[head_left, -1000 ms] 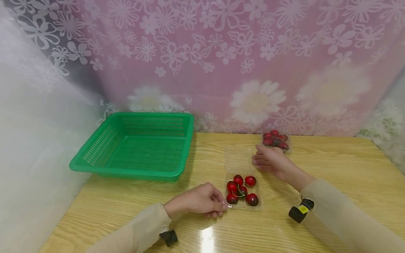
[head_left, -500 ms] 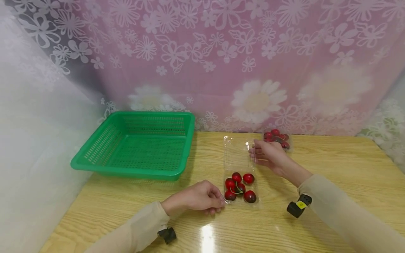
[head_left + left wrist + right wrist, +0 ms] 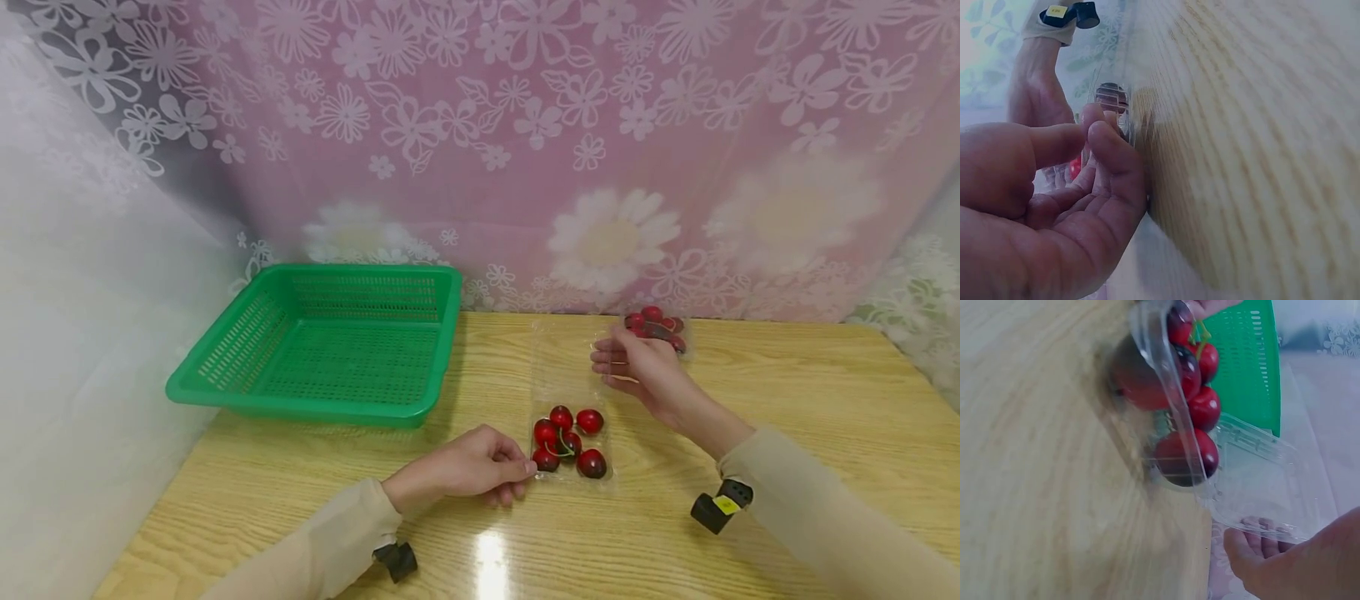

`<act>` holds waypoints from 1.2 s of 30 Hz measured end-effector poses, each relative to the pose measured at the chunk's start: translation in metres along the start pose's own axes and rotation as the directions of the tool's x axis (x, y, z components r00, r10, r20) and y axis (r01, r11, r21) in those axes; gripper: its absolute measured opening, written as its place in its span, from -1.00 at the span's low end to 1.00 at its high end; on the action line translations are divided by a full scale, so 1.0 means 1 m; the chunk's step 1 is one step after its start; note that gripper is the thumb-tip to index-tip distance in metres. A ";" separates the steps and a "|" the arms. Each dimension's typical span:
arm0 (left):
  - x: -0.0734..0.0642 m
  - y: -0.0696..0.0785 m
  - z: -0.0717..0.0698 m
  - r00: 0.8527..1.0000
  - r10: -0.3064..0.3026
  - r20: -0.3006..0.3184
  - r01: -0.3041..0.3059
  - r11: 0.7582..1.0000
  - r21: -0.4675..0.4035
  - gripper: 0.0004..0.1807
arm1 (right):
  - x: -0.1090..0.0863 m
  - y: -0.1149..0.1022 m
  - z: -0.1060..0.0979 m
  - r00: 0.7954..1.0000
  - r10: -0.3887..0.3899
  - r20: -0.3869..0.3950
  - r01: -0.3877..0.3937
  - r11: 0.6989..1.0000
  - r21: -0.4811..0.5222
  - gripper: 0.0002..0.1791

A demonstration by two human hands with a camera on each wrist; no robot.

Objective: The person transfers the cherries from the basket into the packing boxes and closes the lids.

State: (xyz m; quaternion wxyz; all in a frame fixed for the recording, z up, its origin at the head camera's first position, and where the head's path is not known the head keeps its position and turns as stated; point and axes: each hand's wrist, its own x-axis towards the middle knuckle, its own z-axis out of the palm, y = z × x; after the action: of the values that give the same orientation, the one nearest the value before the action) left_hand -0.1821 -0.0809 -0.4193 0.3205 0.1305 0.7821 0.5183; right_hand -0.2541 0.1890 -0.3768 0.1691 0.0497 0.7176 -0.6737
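Observation:
A clear plastic clamshell box (image 3: 1175, 394) lies on the table with its lid (image 3: 1263, 481) swung up and back. Several dark red cherries (image 3: 592, 463) sit in its lower half, some with green stems. My left hand (image 3: 472, 468) pinches the near left corner of the box between thumb and fingers. Up by the lid's right side is my right hand (image 3: 649, 372), its fingers extended and lying against the lid's outer face. Through the plastic, those fingertips (image 3: 1266, 544) show in the right wrist view. In the left wrist view, my left fingers hide most of the box.
A green perforated basket (image 3: 315, 410) stands at the back left. A second clear box of cherries (image 3: 651, 314) sits behind my right hand, partly covered by it. Behind the wooden table (image 3: 810, 400) hangs a pink flowered cloth (image 3: 465, 192).
The lid rose a little, then shifted slightly as my right hand moved its fingers along its right side. The box has slid slightly away. My left hand keeps hold of the corner.

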 end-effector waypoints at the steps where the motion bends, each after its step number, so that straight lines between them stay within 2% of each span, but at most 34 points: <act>1: 0.000 0.000 0.000 1.000 -0.001 -0.004 0.001 1.000 -0.006 -0.75 | -0.002 0.001 0.000 1.000 -0.011 -0.004 0.011 1.000 -0.004 -0.27; 7: 0.002 0.000 0.001 1.000 -0.012 -0.020 0.011 0.999 -0.033 -0.75 | -0.010 0.003 0.000 0.997 -0.079 -0.009 0.079 0.996 -0.047 -0.15; 15: 0.005 0.001 0.004 1.000 -0.012 -0.029 0.011 0.999 -0.040 -0.73 | -0.019 0.005 0.001 0.987 -0.161 0.010 0.161 0.981 -0.106 -0.24; 22: 0.007 -0.001 0.004 1.000 -0.004 -0.028 0.003 0.999 -0.037 -0.73 | -0.027 0.008 0.000 0.983 -0.180 0.039 0.183 0.977 -0.110 -0.22; 30: 0.005 0.001 0.004 1.000 -0.003 -0.024 0.001 0.999 -0.050 -0.74 | -0.031 0.010 -0.001 0.983 -0.177 0.047 0.181 0.978 -0.099 -0.30; 36: 0.005 0.000 0.003 1.000 -0.006 -0.020 0.005 0.999 -0.054 -0.77 | -0.036 0.011 -0.004 0.980 -0.177 0.089 0.184 0.980 -0.079 -0.37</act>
State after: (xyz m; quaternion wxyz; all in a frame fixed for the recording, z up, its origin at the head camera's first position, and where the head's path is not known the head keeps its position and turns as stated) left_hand -0.1835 -0.0757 -0.4218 0.3174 0.1143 0.7713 0.5396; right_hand -0.2181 0.1997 -0.3759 0.1382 -0.0504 0.7403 -0.6560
